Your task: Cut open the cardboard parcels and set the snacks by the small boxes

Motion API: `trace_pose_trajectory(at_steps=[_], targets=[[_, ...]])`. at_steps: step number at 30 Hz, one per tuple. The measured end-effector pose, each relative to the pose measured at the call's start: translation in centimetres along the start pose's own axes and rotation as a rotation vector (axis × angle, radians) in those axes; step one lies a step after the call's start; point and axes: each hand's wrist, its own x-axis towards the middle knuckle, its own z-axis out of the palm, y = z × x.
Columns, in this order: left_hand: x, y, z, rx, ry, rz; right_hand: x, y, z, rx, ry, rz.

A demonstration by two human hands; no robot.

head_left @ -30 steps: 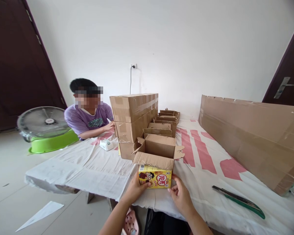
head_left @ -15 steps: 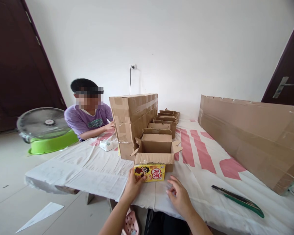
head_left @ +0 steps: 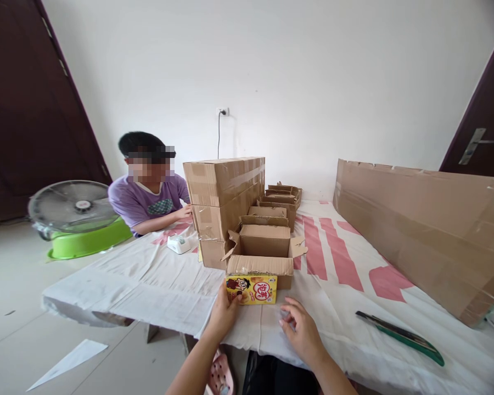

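My left hand point(head_left: 223, 311) grips the left end of a yellow snack box point(head_left: 257, 291) with a cartoon figure on its front, the thumb lying across that face. The box stands upright against the near side of an open cardboard carton point(head_left: 260, 265), whose flaps are spread outward. To the right of the yellow box, my right hand point(head_left: 298, 328) hovers or rests at the cloth with fingers curved and apart, holding nothing. A green utility knife point(head_left: 401, 336) lies on the table further right.
More open cartons point(head_left: 275, 206) run in a row behind. Left of them rises a stack of taped cartons point(head_left: 224, 203); a person in purple point(head_left: 148, 203) sits beyond it, near a white device point(head_left: 178, 244). A large cardboard panel point(head_left: 420, 230) stands at right.
Almost nothing differs. My left hand keeps its hold on the yellow box, which sits very slightly higher, and my right hand stays in about the same place.
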Motion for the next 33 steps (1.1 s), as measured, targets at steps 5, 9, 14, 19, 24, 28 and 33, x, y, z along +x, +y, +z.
trace_pose_trajectory(at_steps=[5, 9, 14, 19, 24, 28, 33], targets=[[0.1, -0.5, 0.0, -0.009, 0.016, 0.016, 0.0, -0.2, -0.1, -0.003, -0.023, 0.017], [0.0, -0.1, 0.1, -0.039, 0.029, 0.018, 0.0, -0.4, -0.2, 0.010, -0.024, 0.002], [-0.1, 0.4, 0.1, -0.044, 0.031, 0.011, 0.1, -0.6, -0.3, 0.009, -0.029, -0.014], [-0.1, 0.7, 0.1, -0.110, -0.020, -0.027, 0.1, -0.7, -0.3, -0.019, -0.063, -0.004], [-0.1, 0.9, 0.0, -0.074, -0.035, -0.032, 0.1, -1.0, -0.4, -0.037, -0.081, 0.011], [-0.1, 0.7, 0.0, -0.045, -0.068, -0.028, 0.1, -0.9, -0.4, -0.035, -0.079, 0.012], [0.0, 0.3, 0.1, -0.049, -0.068, -0.012, 0.0, -0.8, -0.3, -0.038, -0.085, 0.011]])
